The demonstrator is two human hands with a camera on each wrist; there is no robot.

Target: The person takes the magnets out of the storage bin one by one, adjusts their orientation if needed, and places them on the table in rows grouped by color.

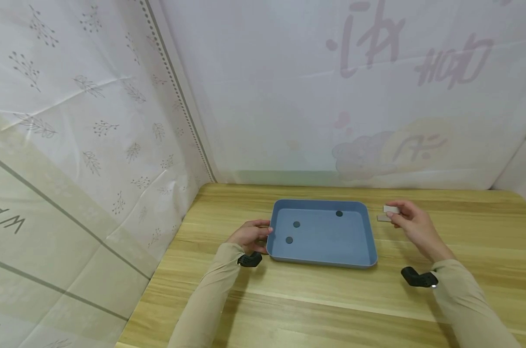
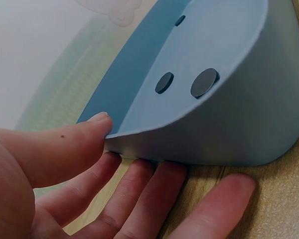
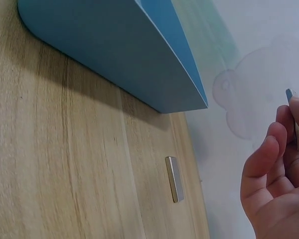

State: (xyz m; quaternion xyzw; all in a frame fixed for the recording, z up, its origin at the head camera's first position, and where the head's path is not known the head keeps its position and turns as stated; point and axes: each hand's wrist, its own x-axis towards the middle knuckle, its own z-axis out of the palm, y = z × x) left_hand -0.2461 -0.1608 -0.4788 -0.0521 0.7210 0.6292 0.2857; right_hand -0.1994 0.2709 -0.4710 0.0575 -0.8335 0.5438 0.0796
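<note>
Letters W and A [image 1: 13, 222] are showing on the side cloth [image 1: 76, 154] at nine o'clock; faint back-cloth writing [image 1: 369, 36] is seeming too pale to read. The left hand [image 1: 248, 235] is gripping the blue tray [image 1: 332, 244] by its nine-o'clock edge, three dark discs [image 1: 296, 224] lying inside. At three o'clock, the right hand [image 1: 419, 229] is pinching a silvery bar [image 1: 391, 209]; the right-wrist view is revealing a second bar [image 3: 174, 180] lying separately on the table [image 3: 89, 169].

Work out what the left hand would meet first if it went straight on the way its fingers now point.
The left hand would meet the blue tray, apparently at its left wall, where thumb and fingers are placed. Exact fingertip contact is hard to judge.
</note>
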